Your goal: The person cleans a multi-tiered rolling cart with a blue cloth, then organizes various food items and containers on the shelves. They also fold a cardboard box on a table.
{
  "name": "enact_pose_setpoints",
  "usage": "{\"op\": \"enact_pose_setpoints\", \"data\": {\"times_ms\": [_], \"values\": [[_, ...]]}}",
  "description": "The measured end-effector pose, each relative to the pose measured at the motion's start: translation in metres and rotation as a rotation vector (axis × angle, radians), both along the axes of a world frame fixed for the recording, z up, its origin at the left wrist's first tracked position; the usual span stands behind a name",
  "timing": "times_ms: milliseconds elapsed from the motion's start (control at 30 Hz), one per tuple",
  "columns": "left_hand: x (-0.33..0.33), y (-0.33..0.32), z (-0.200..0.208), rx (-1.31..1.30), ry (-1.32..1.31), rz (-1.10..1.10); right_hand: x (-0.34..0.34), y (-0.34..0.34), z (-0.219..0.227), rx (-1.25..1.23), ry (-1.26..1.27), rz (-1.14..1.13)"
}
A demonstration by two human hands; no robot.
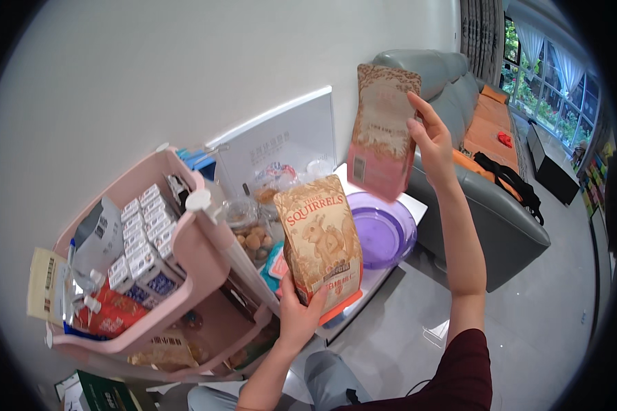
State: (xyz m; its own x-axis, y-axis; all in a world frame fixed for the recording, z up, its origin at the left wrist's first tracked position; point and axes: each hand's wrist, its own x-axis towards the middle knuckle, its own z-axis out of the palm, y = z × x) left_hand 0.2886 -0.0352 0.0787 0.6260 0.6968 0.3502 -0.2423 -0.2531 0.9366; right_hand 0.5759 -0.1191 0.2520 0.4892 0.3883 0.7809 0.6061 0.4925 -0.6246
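Left hand (300, 316) grips tan bag (322, 240), right hand (432, 142) pink-based bag (382, 133); tan bag partly hides purple basin (392, 236). Contents low in pink cart (200, 253) unclear.

Pale wall (185, 61), grey, seemingly leather sofa (487, 219), glossy floor (528, 308), curtained window (552, 103)

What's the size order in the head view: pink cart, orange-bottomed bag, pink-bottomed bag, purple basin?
1. Pink cart
2. Orange-bottomed bag, pink-bottomed bag: look alike
3. Purple basin, partly hidden
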Motion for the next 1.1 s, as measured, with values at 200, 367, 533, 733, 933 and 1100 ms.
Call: {"op": "enact_pose_setpoints", "data": {"times_ms": [200,367,533,733,933,1100], "values": [[-0.111,-0.052,-0.033,-0.1,0.119,-0.037,-0.1,-0.067,-0.047,-0.032,0.046,0.183],[-0.205,-0.077,-0.052,-0.099,0.223,0.123,-0.175,-0.085,-0.102,-0.047,0.106,0.361],[-0.252,-0.078,-0.074,-0.188,0.229,0.307,-0.22,-0.048,-0.139,-0.135,0.133,0.51],[-0.288,-0.069,-0.113,-0.341,0.277,0.447,-0.269,0.007,-0.202,-0.245,0.439,0.538],[-0.269,-0.02,-0.088,0.035,0.326,0.824,-0.335,0.074,-0.245,-0.007,0.338,0.262],[-0.233,0.033,-0.111,0.129,0.246,0.906,-0.372,0.135,-0.246,0.151,0.173,0.045]]}}
